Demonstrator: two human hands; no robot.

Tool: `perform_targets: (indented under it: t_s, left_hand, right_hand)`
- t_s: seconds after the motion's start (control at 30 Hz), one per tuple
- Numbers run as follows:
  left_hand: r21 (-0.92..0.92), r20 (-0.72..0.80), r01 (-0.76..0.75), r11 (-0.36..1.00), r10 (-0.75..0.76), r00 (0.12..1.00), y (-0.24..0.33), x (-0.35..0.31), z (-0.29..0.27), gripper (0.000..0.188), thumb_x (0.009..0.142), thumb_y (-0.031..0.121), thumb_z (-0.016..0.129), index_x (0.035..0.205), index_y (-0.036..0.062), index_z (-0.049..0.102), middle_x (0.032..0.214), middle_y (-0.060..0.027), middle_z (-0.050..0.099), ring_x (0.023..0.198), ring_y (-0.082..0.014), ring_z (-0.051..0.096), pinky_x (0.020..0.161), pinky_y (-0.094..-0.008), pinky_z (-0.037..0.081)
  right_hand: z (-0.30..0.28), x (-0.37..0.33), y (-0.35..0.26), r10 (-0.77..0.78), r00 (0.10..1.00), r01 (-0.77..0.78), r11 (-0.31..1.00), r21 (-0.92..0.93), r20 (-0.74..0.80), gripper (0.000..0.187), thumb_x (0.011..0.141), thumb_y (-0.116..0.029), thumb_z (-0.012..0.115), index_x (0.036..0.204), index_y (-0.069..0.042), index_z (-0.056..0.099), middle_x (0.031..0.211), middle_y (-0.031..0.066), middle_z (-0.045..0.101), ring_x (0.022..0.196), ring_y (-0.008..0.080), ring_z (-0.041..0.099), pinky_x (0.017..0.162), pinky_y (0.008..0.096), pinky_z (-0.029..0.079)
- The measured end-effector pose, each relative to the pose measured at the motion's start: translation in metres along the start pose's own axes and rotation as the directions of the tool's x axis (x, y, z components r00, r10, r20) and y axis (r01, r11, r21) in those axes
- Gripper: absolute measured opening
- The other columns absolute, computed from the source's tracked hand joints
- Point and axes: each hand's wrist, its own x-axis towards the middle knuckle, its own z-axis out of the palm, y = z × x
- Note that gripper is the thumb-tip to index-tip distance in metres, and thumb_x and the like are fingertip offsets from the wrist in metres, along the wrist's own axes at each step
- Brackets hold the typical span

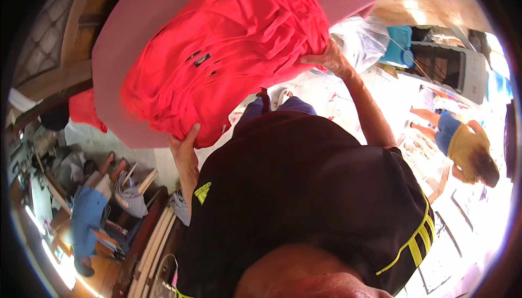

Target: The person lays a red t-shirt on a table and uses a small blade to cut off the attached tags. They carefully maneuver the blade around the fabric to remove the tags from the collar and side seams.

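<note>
one red cloth (234, 53) lies bunched and creased across the pink bench (117, 64) before you. your left hand (185, 147) is clamped on its near left edge, fingers partly hidden; your right hand (330, 61) is clamped on its right edge. a dark patch (202, 59) shows on the cloth. clear plastic (361, 40) sits just beyond your right hand.

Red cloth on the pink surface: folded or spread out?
Spread out but wrinkled: the red cloth covers much of the pink surface in loose creases, with the left hand and right hand at its near edge.
</note>
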Motion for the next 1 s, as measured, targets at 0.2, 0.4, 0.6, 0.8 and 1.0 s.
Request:
perform_targets:
  t_s: [0.2,0.4,0.6,0.8,1.0]
  left_hand:
    - [-0.176,0.079,0.138,0.975,-0.126,0.989,0.01,0.004,0.005,0.068,0.072,-0.006,0.081,0.135,0.006,0.056,0.126,-0.0094,0.066,0.113,-0.024,0.065,0.102,-0.0388,0.051]
    - [-0.203,-0.022,-0.066,0.977,0.063,0.998,0.036,-0.012,-0.007,0.068,0.073,-0.008,0.077,0.136,0.0034,0.055,0.126,-0.0118,0.065,0.113,-0.0247,0.064,0.103,-0.0401,0.051]
    - [-0.351,0.184,-0.314,0.882,0.394,0.9,0.124,-0.008,-0.012,0.071,0.08,-0.001,0.071,0.145,-0.0037,0.043,0.137,-0.0177,0.057,0.12,-0.0307,0.06,0.104,-0.0414,0.049]
    - [0.043,0.52,-0.282,0.958,0.22,0.825,0.135,-0.005,0.052,0.055,0.089,0.0,0.059,0.143,-0.0045,0.047,0.136,-0.019,0.056,0.124,-0.0291,0.057,0.107,-0.0396,0.045]
    - [0.057,0.734,-0.077,0.995,0.01,0.679,0.163,-0.046,0.132,0.042,0.094,0.002,0.057,0.135,-0.0027,0.053,0.13,-0.018,0.06,0.114,-0.0283,0.063,0.102,-0.0387,0.05]
  right_hand:
    - [0.012,-0.01,-0.006,-0.008,0.993,-0.051,0.878,0.475,0.122,0.054,0.077,0.003,0.078,0.128,-0.004,0.063,0.117,0.0077,0.07,0.108,0.0184,0.065,0.099,0.0355,0.051]
    - [-0.003,-0.058,-0.045,-0.132,0.974,-0.025,0.746,0.666,0.185,0.06,0.078,0.01,0.07,0.135,0.003,0.052,0.122,0.0132,0.066,0.112,0.0237,0.064,0.099,0.0353,0.051]
    - [-0.032,-0.132,-0.025,-0.34,0.923,0.319,0.42,0.85,-0.179,0.078,0.077,-0.024,0.075,0.141,0.007,0.042,0.135,0.0223,0.056,0.125,0.0336,0.057,0.108,0.0464,0.046]
    - [0.017,-0.218,0.0,0.049,0.888,0.375,0.496,0.783,-0.457,0.063,0.084,-0.026,0.073,0.135,0.005,0.052,0.128,0.0177,0.063,0.115,0.029,0.063,0.102,0.0449,0.051]
    - [0.085,-0.322,0.037,0.149,0.706,0.67,0.175,0.721,-0.693,0.066,0.093,-0.023,0.069,0.144,0.007,0.04,0.141,0.0214,0.053,0.126,0.0305,0.058,0.108,0.045,0.047]
